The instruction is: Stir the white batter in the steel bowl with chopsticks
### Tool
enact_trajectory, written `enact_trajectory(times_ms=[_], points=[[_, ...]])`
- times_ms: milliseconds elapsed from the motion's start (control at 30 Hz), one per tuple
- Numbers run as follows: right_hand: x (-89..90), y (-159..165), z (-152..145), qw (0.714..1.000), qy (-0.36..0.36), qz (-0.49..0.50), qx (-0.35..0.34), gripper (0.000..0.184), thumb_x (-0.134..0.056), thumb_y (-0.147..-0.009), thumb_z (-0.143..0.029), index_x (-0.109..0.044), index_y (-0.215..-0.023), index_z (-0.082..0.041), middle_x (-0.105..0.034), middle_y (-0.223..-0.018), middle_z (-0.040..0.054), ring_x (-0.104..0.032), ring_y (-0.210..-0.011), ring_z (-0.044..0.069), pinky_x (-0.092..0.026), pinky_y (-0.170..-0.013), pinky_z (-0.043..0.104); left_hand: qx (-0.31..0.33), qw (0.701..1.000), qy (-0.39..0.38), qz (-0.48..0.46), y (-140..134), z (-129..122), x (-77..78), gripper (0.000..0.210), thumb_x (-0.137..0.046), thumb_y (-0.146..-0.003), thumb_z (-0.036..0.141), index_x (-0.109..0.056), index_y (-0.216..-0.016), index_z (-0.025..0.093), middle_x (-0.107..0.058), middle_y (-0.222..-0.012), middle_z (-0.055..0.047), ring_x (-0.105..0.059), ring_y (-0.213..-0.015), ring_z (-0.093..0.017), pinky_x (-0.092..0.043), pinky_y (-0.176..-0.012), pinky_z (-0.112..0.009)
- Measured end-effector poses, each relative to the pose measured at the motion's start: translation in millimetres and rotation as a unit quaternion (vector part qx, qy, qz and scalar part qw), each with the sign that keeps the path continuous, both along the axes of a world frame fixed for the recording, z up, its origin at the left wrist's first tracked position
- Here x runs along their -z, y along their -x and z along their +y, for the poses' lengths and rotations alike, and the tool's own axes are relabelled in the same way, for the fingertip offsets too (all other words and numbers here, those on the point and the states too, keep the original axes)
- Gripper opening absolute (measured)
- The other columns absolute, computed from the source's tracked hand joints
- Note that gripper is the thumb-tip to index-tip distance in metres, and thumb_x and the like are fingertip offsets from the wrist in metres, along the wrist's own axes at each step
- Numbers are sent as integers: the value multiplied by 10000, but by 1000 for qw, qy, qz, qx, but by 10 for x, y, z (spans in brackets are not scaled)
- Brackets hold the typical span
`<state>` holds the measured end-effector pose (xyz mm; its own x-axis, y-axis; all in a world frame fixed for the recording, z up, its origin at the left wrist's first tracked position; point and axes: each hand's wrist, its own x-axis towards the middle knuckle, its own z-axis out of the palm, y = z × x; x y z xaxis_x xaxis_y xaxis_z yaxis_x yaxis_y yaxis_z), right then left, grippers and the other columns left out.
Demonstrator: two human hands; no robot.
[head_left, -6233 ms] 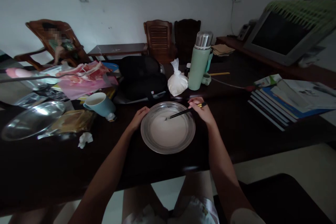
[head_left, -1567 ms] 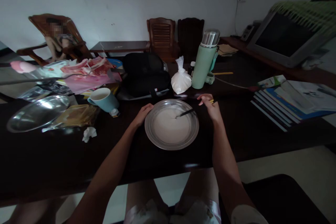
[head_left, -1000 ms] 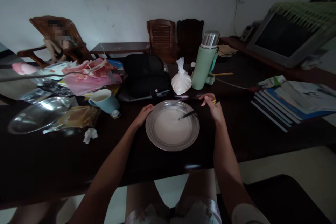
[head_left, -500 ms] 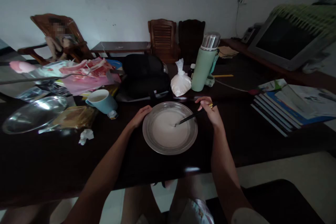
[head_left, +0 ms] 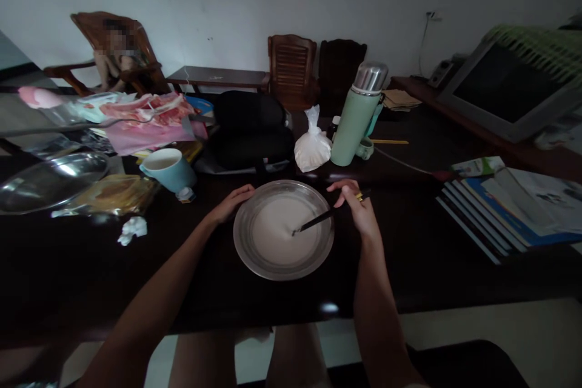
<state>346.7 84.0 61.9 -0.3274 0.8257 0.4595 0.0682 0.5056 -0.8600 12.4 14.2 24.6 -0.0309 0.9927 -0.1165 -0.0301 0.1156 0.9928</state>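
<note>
A wide metal bowl (head_left: pixel 239 248) of pale, milky liquid stands on the dark table in front of me. My left hand (head_left: pixel 234 202) holds the bowl at its upper left rim; part of the fingers is hidden behind the edge. In my right hand (head_left: pixel 357 206) is a pair of black chopsticks (head_left: pixel 316 220), slanting down to the left with the tips in the liquid near the bowl's middle. Behind the bowl sit a knotted clear bag of white powder (head_left: pixel 313 148) and a green thermos (head_left: pixel 353 124) with a steel cap.
To the left are a blue mug (head_left: pixel 171 173), a shiny metal basin (head_left: pixel 54 179), crumpled tissue (head_left: pixel 133 229) and raw meat (head_left: pixel 150 110) on pink plastic. A black bag (head_left: pixel 250 133) lies behind. Stacked books (head_left: pixel 500 212) occupy the right. A person sits in a wooden chair (head_left: pixel 84 24).
The view has shifted a little. The chopstick tips remain in the liquid, and the right hand has tilted slightly with them. The left hand stays at the bowl's rim.
</note>
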Motion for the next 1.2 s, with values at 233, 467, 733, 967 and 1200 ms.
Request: enact_trajectory(times_ms=[233,467,733,967,1200], points=[[-5,294,-96,997,-20,-63,-51,368,-554,-943,-430,-747,-668,-281,-746,-1007,48,-570,-1066,257,-445,-990,441,19,997,22,-70,141,-14,57,368,-819,-670,460,-639,-786,160,-636,-759,-16,-586,-675,-145,-470,-624,-242],[-28,203,-130,997,-35,-38,65,429,-522,-967,-441,-713,-631,-256,-712,-1053,84,-572,-1099,265,-432,-1002,451,12,996,19,-87,223,37,74,308,-844,-655,397,-689,-754,150,-685,-821,-57,-635,-755,-173,-506,-705,-269],[-40,239,-125,997,12,-54,-58,437,-533,-945,-511,-713,-635,-261,-771,-953,56,-605,-1056,265,-454,-984,440,-19,996,-59,-56,-489,-894,-88,258,-664,-823,462,-709,-927,231,-719,-850,-50,-674,-965,-262,-522,-779,-350],[100,140,78,996,26,17,83,507,-547,-907,-601,-664,-562,-248,-765,-933,61,-617,-1065,267,-444,-987,426,96,990,-25,-103,-1125,-2899,1406,219,-534,-806,405,-710,-894,502,-727,-680,20,-636,-1045,-283,-501,-814,-414],[-34,307,1,997,33,-37,-65,520,-555,-854,-709,-709,-654,-255,-744,-760,36,-670,-860,241,-498,-870,406,91,990,-12,-110,-993,-3110,2018,287,-485,-819,442,-717,-988,458,-700,-653,-23,-647,-882,-323,-449,-625,-405]])
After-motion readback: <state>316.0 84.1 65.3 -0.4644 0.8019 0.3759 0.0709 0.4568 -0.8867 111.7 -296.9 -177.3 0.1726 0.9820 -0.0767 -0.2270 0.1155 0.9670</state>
